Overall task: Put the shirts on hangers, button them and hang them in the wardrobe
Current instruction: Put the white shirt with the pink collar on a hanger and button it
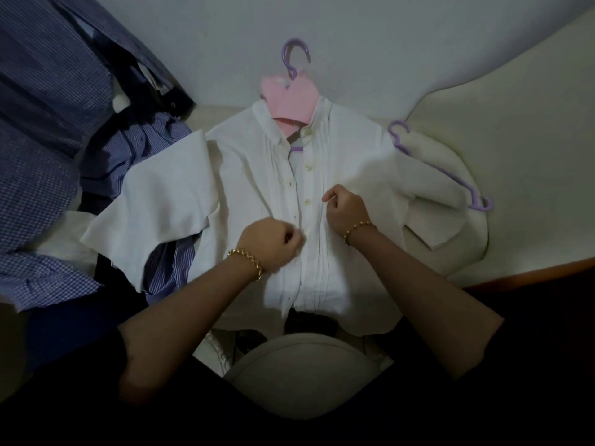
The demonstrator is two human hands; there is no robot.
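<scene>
A white short-sleeved shirt (257,175) lies flat on a pale sofa seat, its collar over a purple hanger (294,57) with a pink card at the neck. The upper front is unbuttoned. My left hand (273,244) pinches the left placket edge at mid-shirt. My right hand (346,209) pinches the right placket beside a button, slightly higher up. Both wrists wear gold bracelets.
A second purple hanger (450,175) lies on the cushion to the right. Blue striped and checked shirts (141,152) are piled at the left, with dark garments among them. A white wall (225,43) stands behind. A wooden edge (531,273) runs at the right.
</scene>
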